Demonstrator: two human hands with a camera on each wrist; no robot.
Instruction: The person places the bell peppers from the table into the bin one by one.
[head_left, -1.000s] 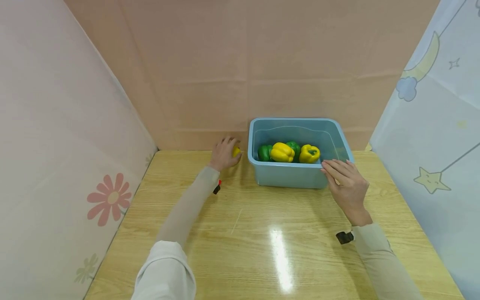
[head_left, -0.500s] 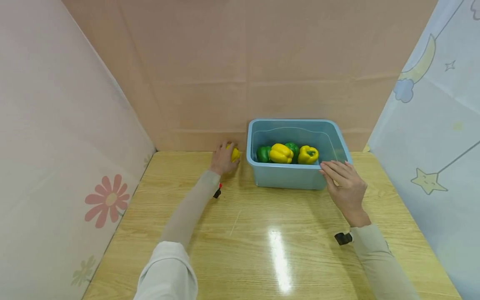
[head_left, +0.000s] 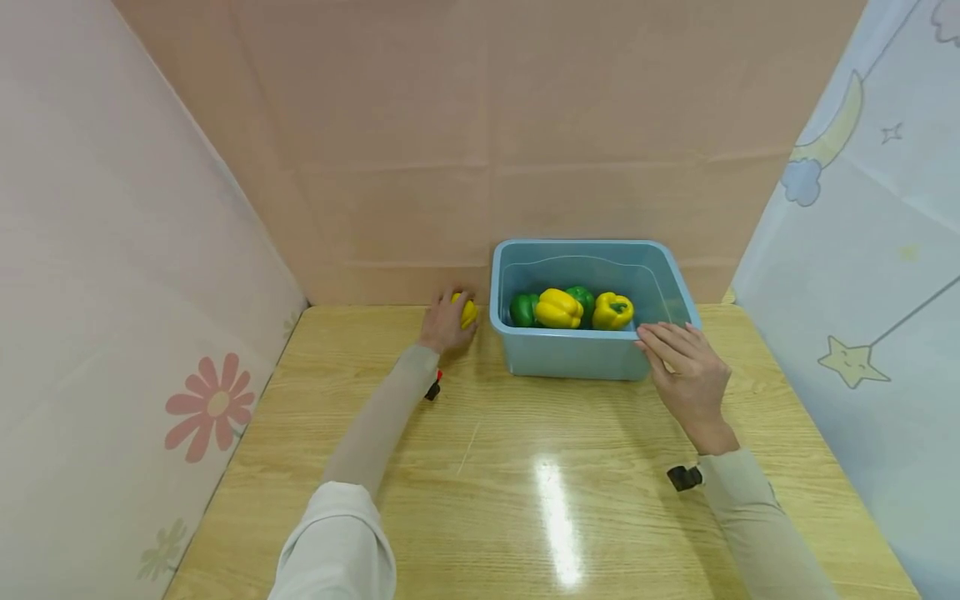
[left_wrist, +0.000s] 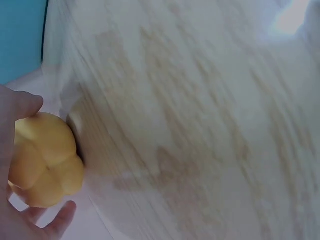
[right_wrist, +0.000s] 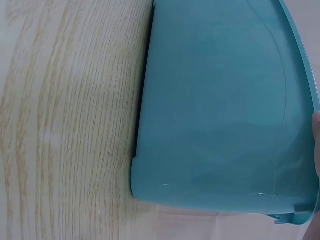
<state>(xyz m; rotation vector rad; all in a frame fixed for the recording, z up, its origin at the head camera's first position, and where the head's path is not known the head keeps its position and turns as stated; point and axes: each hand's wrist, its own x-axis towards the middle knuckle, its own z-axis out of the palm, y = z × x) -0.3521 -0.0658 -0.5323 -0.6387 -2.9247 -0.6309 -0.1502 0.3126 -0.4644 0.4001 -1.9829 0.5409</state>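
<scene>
My left hand [head_left: 442, 325] is left of the blue plastic bin, its fingers curled round a yellow bell pepper [head_left: 469, 313]. In the left wrist view, the lobed end of this bell pepper [left_wrist: 47, 155] shows between thumb and fingers, close to the tabletop. At the front right corner of the blue bin [head_left: 573, 354], my right hand [head_left: 686, 371] grips the rim, the thumb low at the outer side and the fingers laid over it. Inside the bin lie two yellow bell peppers [head_left: 558, 309] and two green bell peppers [head_left: 524, 311].
The wooden table [head_left: 450, 517] carries the bin near its back edge. Behind it stands a tan backdrop [head_left: 375, 150]. Printed panels close in the left side [head_left: 97, 292] and the right side [head_left: 900, 275].
My left hand has drawn slightly down toward me, its fingers settling round the yellow bell pepper, more of which shows now. The right hand stays at the bin's rim. The head view shifts slightly.
</scene>
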